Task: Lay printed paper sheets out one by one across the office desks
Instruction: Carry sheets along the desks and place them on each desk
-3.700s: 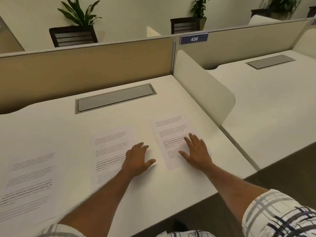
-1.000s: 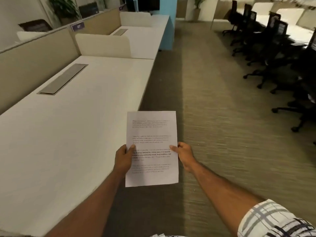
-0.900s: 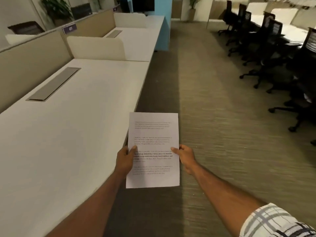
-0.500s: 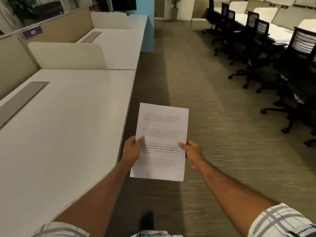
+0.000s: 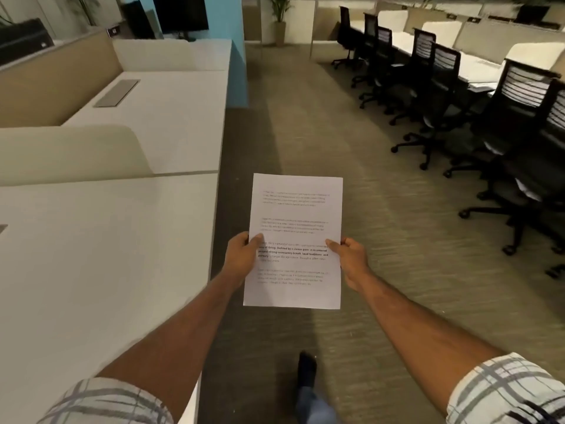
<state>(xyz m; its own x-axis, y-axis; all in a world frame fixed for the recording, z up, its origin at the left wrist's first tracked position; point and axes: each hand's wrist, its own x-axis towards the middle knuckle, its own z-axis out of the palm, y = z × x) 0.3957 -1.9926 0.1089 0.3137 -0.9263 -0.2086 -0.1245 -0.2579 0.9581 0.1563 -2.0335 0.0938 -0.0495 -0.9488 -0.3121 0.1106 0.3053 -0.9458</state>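
Observation:
A white printed sheet (image 5: 295, 228), possibly a thin stack, hangs upright in front of me over the carpeted aisle. My left hand (image 5: 241, 255) pinches its left edge with the thumb on the text. My right hand (image 5: 350, 258) pinches the right edge the same way. The nearest white desk (image 5: 101, 255) lies to the left of the sheet, its edge just left of my left hand. A second white desk (image 5: 171, 117) stands farther ahead behind a low cream divider (image 5: 70, 154).
A carpeted aisle (image 5: 305, 123) runs ahead. Several black office chairs (image 5: 504, 154) line the right side along another desk row. A blue pillar (image 5: 235, 50) and a dark monitor (image 5: 180, 13) stand at the far end. My foot (image 5: 305, 371) is on the carpet below.
I have left the desk with laid sheets and walked down the aisle holding the sheet in both hands. The desks have slid back and leftward; the chairs on the right have come closer.

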